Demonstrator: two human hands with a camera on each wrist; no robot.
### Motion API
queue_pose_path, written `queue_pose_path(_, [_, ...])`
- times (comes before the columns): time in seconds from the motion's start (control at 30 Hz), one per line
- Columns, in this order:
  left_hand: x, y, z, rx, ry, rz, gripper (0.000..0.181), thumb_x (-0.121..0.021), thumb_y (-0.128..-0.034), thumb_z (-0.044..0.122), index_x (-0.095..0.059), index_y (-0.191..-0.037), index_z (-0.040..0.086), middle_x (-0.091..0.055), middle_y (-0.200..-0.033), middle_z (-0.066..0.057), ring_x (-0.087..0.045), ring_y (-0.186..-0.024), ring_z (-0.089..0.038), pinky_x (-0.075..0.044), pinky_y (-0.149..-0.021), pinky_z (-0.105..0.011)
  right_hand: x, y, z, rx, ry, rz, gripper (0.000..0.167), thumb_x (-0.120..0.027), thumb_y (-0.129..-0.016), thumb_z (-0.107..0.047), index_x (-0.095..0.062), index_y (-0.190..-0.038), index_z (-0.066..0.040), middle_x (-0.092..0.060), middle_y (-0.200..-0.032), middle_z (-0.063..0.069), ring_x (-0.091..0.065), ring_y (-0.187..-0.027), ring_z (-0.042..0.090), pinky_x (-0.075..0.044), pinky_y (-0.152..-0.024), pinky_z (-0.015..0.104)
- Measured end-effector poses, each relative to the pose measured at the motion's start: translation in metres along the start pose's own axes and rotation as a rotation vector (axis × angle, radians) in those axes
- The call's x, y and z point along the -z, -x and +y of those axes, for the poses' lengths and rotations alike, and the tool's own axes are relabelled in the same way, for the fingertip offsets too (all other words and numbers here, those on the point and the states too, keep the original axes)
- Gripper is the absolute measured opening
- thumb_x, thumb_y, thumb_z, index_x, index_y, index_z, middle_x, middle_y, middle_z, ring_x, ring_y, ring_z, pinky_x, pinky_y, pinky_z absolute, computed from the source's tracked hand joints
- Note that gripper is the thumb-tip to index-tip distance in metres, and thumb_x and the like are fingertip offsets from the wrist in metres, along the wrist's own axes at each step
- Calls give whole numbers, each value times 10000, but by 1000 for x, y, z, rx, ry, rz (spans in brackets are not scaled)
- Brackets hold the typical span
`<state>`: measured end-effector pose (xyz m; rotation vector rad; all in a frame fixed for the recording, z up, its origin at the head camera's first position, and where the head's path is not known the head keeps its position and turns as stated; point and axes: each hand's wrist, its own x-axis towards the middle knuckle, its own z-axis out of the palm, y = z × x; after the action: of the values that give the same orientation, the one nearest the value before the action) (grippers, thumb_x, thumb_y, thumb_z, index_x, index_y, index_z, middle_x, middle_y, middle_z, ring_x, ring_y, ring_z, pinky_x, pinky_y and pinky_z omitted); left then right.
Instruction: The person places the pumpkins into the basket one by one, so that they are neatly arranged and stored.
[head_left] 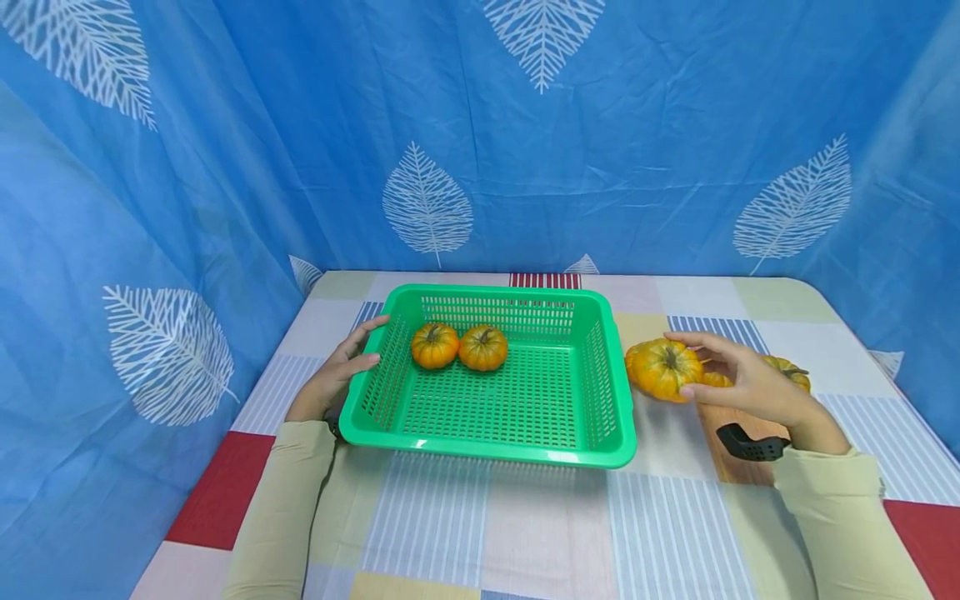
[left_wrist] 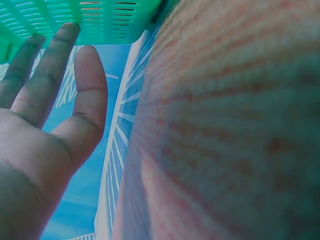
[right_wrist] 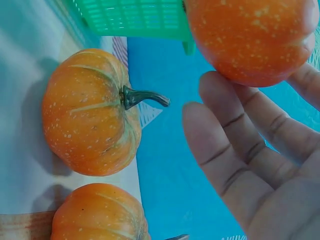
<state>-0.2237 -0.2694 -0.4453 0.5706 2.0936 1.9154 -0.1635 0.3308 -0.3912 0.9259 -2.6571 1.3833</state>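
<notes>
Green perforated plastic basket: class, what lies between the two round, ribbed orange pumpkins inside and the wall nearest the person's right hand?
Nothing: the head view shows only bare slotted floor between the pumpkins and that wall of the basket.

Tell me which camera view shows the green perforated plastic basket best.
The head view: it shows the basket nearly whole from above, with two round orange pumpkins inside. The left and right wrist views each show only a cropped, slotted piece of the basket along the top.
</notes>
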Motion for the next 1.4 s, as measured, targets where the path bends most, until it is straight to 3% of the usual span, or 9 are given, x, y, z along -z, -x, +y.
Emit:
queue_pose_path(0.4, [0, 1, 0, 9, 56, -3, 680, -583, -1103, 251, -286, -1708, 165, -174, -1721, -284, -555, -1258, -77, -514, -1016, -238, -3, -2, -7, 4, 29, 38, 674, -780, -920, 87, -565, -1548, -25, -533, -1493, -274, -569, -1186, -29, -425, -985, 64])
queue_pose_path(0.67, [0, 0, -1, 0, 31, -5, 687, -568, -1107, 244, -264, -1713, 131, -184, -1715, -291, -552, -1255, -70, -506, -1019, -237, -3, -4, -13, -3, 56, 32, 678, -813, -900, 76, -572, -1530, 5, -539, -1467, -301, -590, -1138, -31, -447, -966, 65])
queue_pose_path(0.83, [1, 0, -2, 6, 70, -18, 711, -577, -1106, 251, -240, -1719, 127, -166, -1720, -297, -569, -1250, -87, -530, -1008, -248, -3, -7, -18, -5, 74, 19, 690, -825, -899, 59, -576, -1539, -18, -531, -1469, -312, -607, -1128, -39, -475, -954, 89])
queue_pose_path(1.0, [2, -1, -3, -8, 39, -17, 700, -585, -1102, 266, -268, -1714, 140, -154, -1729, -300, -559, -1257, -78, -517, -1016, -243, -3, -14, -26, 20, 138, 14, 685, -870, -869, 22, -613, -1502, -25, -535, -1437, -340, -628, -1092, -52, -536, -903, 140])
queue_pose_path(1.07, [2, -2, -4, -15, 14, -11, 696, -582, -1099, 261, -275, -1711, 131, -143, -1737, -295, -545, -1268, -70, -503, -1021, -238, -2, -18, -30, 16, 169, 8, 689, -893, -856, -7, -626, -1491, -38, -563, -1435, -277, -634, -1084, -50, -551, -881, 157])
queue_pose_path(1.27, [1, -3, -3, -3, 19, -3, 701, -569, -1094, 226, -258, -1711, 106, -129, -1745, -283, -530, -1279, -86, -502, -1020, -240, 2, -29, -40, -25, 237, -48, 700, -917, -863, -86, -628, -1500, -65, -666, -1429, 147, -677, -1079, 48, -575, -870, 232])
queue_pose_path(1.4, [1, -3, -2, 10, -9, 3, 722, -574, -1094, 249, -241, -1714, 88, -103, -1768, -250, -468, -1336, -128, -465, -1051, -267, 4, -38, -47, -4, 262, -87, 671, -906, -877, -94, -637, -1491, -72, -679, -1420, 161, -689, -1078, 89, -598, -864, 307])
